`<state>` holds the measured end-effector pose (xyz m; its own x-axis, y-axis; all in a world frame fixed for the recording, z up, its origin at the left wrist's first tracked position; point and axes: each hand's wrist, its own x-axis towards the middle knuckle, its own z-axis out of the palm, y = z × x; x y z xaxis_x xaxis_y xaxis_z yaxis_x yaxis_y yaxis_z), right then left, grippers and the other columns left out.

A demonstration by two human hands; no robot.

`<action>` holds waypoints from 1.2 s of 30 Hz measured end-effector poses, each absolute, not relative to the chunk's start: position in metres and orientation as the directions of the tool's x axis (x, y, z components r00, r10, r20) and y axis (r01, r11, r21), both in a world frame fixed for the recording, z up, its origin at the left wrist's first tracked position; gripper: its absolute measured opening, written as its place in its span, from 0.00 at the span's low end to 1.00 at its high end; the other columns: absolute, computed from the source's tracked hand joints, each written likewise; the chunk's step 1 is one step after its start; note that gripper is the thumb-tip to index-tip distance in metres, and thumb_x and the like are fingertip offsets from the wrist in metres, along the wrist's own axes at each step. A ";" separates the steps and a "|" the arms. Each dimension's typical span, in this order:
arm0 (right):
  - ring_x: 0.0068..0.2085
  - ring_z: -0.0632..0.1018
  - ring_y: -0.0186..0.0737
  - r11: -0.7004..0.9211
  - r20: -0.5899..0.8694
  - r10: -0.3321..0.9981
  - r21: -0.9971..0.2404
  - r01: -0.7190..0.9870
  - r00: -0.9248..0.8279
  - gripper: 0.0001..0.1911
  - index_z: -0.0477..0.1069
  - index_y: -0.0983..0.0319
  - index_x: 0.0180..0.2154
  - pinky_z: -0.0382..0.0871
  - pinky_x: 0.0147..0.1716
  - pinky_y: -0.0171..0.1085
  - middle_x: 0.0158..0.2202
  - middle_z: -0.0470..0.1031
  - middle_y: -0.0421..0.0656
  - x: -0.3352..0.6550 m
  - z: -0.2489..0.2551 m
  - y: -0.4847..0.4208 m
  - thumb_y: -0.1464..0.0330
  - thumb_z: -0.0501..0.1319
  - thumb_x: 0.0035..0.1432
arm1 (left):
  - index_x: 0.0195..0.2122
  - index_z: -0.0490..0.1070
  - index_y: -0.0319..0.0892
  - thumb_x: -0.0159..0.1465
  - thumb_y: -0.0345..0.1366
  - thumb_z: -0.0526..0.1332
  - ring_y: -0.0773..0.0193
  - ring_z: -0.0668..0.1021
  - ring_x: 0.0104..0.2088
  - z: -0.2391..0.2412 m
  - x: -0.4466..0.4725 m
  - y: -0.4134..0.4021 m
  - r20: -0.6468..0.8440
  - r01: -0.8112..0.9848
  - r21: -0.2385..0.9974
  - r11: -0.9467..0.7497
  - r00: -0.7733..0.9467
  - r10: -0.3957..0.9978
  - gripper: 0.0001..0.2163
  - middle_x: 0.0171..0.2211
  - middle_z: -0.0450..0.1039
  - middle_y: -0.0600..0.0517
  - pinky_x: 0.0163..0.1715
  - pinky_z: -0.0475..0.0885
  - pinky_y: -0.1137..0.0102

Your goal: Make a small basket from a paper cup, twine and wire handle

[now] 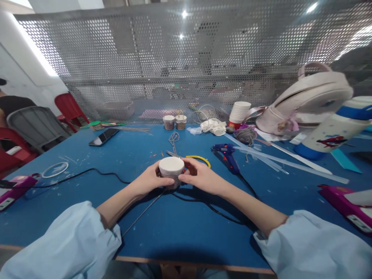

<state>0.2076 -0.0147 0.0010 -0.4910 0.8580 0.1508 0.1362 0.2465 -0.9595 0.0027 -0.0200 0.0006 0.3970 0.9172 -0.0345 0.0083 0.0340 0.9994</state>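
Observation:
Between my two hands is a small round cup (171, 166) with a white top and grey cord wound around its side. My left hand (148, 177) grips its left side, thumb across the front. From the right, my right hand (200, 176) closes on it with thumb and fingers. A strand of grey cord (143, 212) runs from the cup's base toward the table's front edge. Just behind the cup lie scissors with a yellow handle (200, 158) and a looped bundle of grey cord (173, 138). The fingertips behind the cup are hidden.
A blue glue gun (228, 153) lies to the right, its black cable trailing forward. Beyond are plastic strips (290, 157), grey yarn (245, 135), stacked paper cups (240, 112), a bottle (334, 130) and a bag (314, 97). A phone (104, 137) and two cord-wrapped cups (169, 122) stand farther back.

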 end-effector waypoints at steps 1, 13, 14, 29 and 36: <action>0.28 0.69 0.33 0.254 0.158 0.868 -0.956 0.148 -0.471 0.23 0.68 0.62 0.47 0.67 0.29 0.35 0.36 0.71 0.41 0.207 0.000 -0.015 0.60 0.66 0.50 | 0.54 0.68 0.39 0.45 0.38 0.74 0.50 0.75 0.51 0.001 0.003 -0.021 -0.033 0.005 0.999 0.034 0.409 0.912 0.34 0.51 0.75 0.43 0.53 0.67 0.58; 0.31 0.73 0.36 0.250 0.162 0.856 -0.961 0.119 -0.491 0.18 0.69 0.61 0.43 0.70 0.33 0.37 0.32 0.72 0.41 0.211 0.002 -0.016 0.57 0.63 0.55 | 0.54 0.70 0.37 0.48 0.41 0.74 0.48 0.76 0.51 -0.003 0.000 -0.025 -0.070 -0.110 0.983 0.148 0.525 0.848 0.32 0.49 0.76 0.39 0.52 0.68 0.58; 0.32 0.74 0.36 0.249 0.162 0.851 -0.962 0.112 -0.499 0.18 0.69 0.61 0.43 0.71 0.34 0.37 0.33 0.72 0.41 0.212 0.003 -0.015 0.57 0.62 0.55 | 0.54 0.70 0.37 0.48 0.42 0.74 0.48 0.77 0.50 -0.002 0.001 -0.025 -0.076 -0.121 0.979 0.164 0.531 0.844 0.33 0.49 0.76 0.39 0.51 0.68 0.58; 0.30 0.70 0.37 0.579 0.488 0.814 -0.726 0.371 -0.315 0.11 0.69 0.59 0.27 0.65 0.33 0.38 0.27 0.70 0.41 0.219 0.021 -0.027 0.72 0.52 0.59 | 0.52 0.69 0.38 0.49 0.40 0.73 0.51 0.76 0.50 -0.007 -0.002 -0.018 -0.017 -0.058 0.997 0.043 0.392 0.920 0.30 0.50 0.75 0.42 0.51 0.68 0.61; 0.37 0.73 0.40 0.713 0.543 0.694 -0.609 0.347 -0.474 0.09 0.70 0.58 0.43 0.69 0.39 0.41 0.43 0.72 0.47 0.210 0.006 -0.027 0.69 0.61 0.60 | 0.50 0.67 0.39 0.48 0.39 0.72 0.55 0.77 0.45 -0.005 0.001 -0.021 0.003 0.053 0.998 -0.024 0.370 0.929 0.29 0.46 0.76 0.44 0.45 0.70 0.63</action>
<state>0.2104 -0.0266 0.0057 -0.4735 0.6939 0.5425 0.3473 0.7131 -0.6089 0.0014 -0.0205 -0.0049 0.3699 0.9291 0.0028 0.0526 -0.0239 0.9983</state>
